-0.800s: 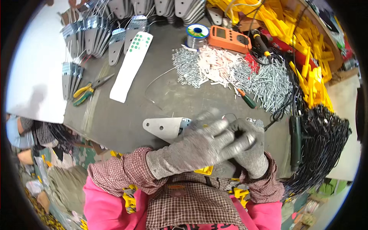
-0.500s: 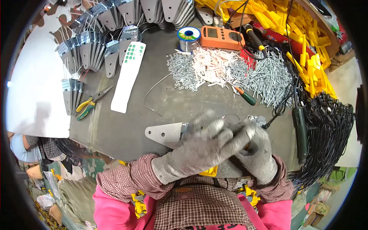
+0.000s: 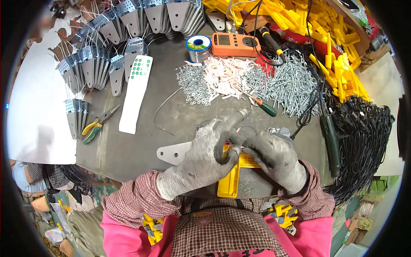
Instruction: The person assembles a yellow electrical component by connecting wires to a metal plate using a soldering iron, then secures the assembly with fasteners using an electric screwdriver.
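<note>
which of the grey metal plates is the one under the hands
The flat plate lying alone at the table's near edge, its rounded end with holes poking out left of the left hand. The other plates stand stacked in rows along the far left.

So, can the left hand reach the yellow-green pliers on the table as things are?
Probably yes: the left hand is busy on the yellow plastic part, but only bare table lies between it and the pliers.
</note>
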`<state>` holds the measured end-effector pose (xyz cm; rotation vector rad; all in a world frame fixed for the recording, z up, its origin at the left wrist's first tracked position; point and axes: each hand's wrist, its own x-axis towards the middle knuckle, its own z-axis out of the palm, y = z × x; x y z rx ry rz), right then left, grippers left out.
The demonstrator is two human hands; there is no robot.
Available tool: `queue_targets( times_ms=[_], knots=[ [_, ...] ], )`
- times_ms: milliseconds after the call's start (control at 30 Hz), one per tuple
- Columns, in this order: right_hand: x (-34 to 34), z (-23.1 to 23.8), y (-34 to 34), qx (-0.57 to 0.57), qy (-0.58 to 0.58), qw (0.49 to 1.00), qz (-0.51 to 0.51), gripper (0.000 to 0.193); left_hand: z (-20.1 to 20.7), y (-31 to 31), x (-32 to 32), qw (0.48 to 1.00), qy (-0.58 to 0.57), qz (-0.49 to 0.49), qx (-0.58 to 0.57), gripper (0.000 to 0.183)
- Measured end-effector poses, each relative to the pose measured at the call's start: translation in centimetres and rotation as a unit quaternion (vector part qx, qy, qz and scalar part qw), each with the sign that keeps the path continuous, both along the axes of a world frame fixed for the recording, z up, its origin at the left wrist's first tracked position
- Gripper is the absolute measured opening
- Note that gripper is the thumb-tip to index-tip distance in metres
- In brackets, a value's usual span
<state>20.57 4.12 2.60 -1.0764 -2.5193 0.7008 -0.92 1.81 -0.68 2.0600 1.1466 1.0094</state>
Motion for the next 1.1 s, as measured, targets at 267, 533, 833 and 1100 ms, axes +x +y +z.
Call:
queue_targets(
  times_ms=[267,533,833,1100],
  knots=[
    [-0.2,-0.3,0.6,-0.159,0.140,0.977,-0.016,0.038,1.1,0.2,0.1,0.991,0.094,-0.007,0.095,0.060],
    [-1.0,-1.3,0.5,0.156,0.029,0.987,0.032,0.020,0.6,0.0,-0.6,0.997,0.045,-0.020,0.055,0.060],
    [4.6,1.8,9.8,0.016,0.147,0.967,-0.205,0.029,1.9,-0.5,-14.3,0.877,0.473,0.024,0.080,0.028],
    [2.7,-0.8,22.1,0.198,0.032,0.967,-0.160,0.042,5.2,1.4,-6.9,0.994,0.075,-0.061,-0.050,0.023]
  ],
)
